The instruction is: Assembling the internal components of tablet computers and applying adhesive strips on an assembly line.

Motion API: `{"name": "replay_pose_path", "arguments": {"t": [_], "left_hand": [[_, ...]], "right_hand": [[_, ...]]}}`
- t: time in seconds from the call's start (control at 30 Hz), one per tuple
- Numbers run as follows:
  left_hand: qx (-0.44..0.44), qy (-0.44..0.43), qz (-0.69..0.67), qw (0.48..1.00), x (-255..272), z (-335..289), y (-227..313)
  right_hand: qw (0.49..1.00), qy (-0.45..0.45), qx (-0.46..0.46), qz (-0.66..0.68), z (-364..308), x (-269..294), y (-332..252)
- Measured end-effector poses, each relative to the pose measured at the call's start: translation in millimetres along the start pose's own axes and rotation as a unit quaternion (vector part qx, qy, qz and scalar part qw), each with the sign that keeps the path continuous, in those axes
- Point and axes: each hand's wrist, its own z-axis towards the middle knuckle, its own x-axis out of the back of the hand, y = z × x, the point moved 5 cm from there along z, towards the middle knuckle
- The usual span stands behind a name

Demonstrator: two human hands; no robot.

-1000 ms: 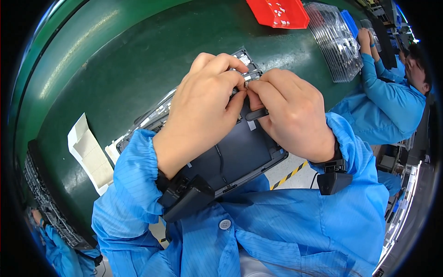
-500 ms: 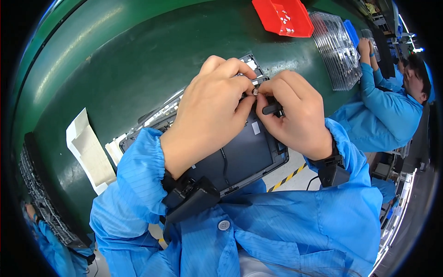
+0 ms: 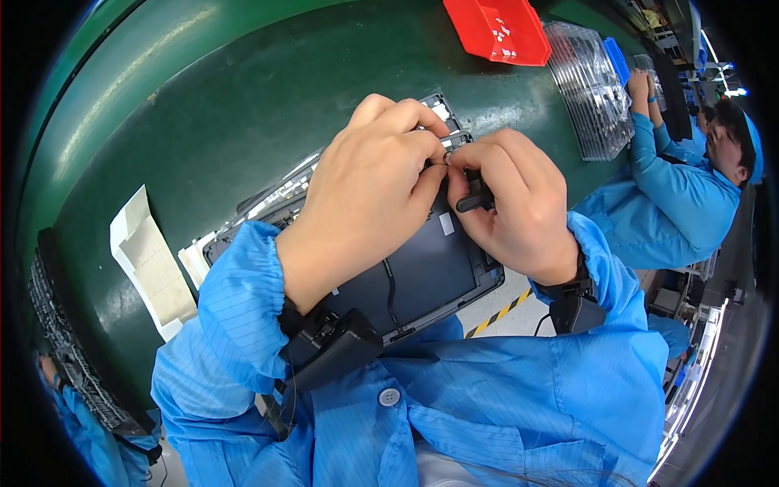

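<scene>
A dark, flat rectangular device housing (image 3: 426, 272) lies in front of me at the table's near edge, with a thin black cable across it and a small white label on it. My left hand (image 3: 369, 191) bends over the housing's far edge, thumb and forefinger pinched near the corner. Against those fingertips, my right hand (image 3: 515, 199) pinches at the same spot. A tiny light-coloured piece (image 3: 447, 160) shows between the fingers, too small to name. Tucked in my right fingers is a black, round-ended stick-like piece (image 3: 472, 200). Beyond the left hand, another framed part (image 3: 442, 109) shows partly.
A red bin (image 3: 499, 36) with small white pieces stands at the far right, beside stacked clear plastic trays (image 3: 588, 89). White folded paper (image 3: 150, 256) lies at left, near a black rack (image 3: 77, 349). A co-worker (image 3: 682, 174) in blue sits at right.
Both hands stay at the same corner, with only slight finger shifts. The black piece in my right hand has tilted a little. The whole view has shifted slightly.
</scene>
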Motion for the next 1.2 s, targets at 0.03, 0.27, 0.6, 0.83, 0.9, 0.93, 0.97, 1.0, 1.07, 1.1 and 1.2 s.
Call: {"name": "replay_pose_path", "arguments": {"t": [0.03, 0.27, 0.6, 0.83, 0.9, 0.93, 0.97, 1.0, 1.07, 1.1, 1.2], "left_hand": [[0.000, 0.000, 0.000, 1.000, -0.2, 0.1, -0.1], [0.005, -0.014, -0.007, 1.000, -0.4, 1.7, 0.7], [0.010, -0.016, -0.003, 1.000, 0.6, 1.5, 4.2], [0.014, -0.018, -0.013, 1.000, 2.0, -2.0, 2.3], [0.019, -0.015, -0.008, 1.000, 2.0, -2.1, -0.3], [0.015, -0.019, -0.014, 1.000, 1.1, 0.4, 2.3], [0.016, -0.018, -0.010, 1.000, 3.1, -0.6, 2.1], [0.016, -0.019, -0.008, 1.000, 3.7, -0.9, 2.1], [0.015, -0.022, -0.013, 1.000, 3.3, 0.8, 2.5], [0.017, -0.021, -0.013, 1.000, 3.4, 1.0, 2.8], [0.002, -0.002, 0.002, 1.000, 5.0, 3.0, 4.6]], "right_hand": [[1.000, 0.000, 0.000, 0.000, 0.4, 0.0, 0.2], [0.999, -0.050, -0.009, 0.013, 8.6, 0.6, 1.3], [0.966, -0.005, -0.210, -0.151, 64.2, 27.9, 179.3], [0.981, -0.005, -0.170, -0.096, 56.6, 9.4, 222.3], [0.966, -0.060, -0.238, 0.076, 52.7, 11.8, 150.8], [0.946, -0.071, -0.212, 0.234, 38.1, 12.4, 119.4], [0.929, -0.156, -0.222, 0.250, 29.9, 12.6, 87.3], [0.943, -0.144, -0.131, 0.269, 26.8, 13.2, 58.1], [0.933, -0.132, -0.155, 0.298, 10.7, 8.8, 36.5], [0.931, -0.112, -0.161, 0.307, 6.1, 6.6, 34.0], [0.921, -0.131, -0.188, 0.315, 3.8, 5.0, 36.6]]}}
